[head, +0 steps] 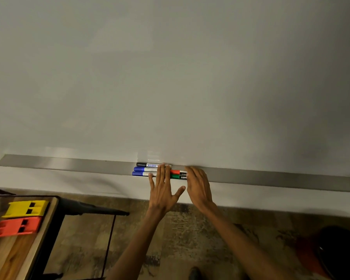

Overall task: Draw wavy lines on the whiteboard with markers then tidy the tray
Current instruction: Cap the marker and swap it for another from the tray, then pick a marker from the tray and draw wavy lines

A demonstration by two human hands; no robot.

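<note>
Both hands are flat and holding nothing. The left hand (161,185) presses the markers (144,169) lying in the tray (271,177), with the right hand (198,186) alongside. Best to nudge them gently together, ends flush, below the whiteboard (170,77).

Dim, warmish light here; soft glare pools on the long grey metal tray (69,165), the broad white whiteboard (170,77) shades darker rightward, corners bow and blur.
</note>
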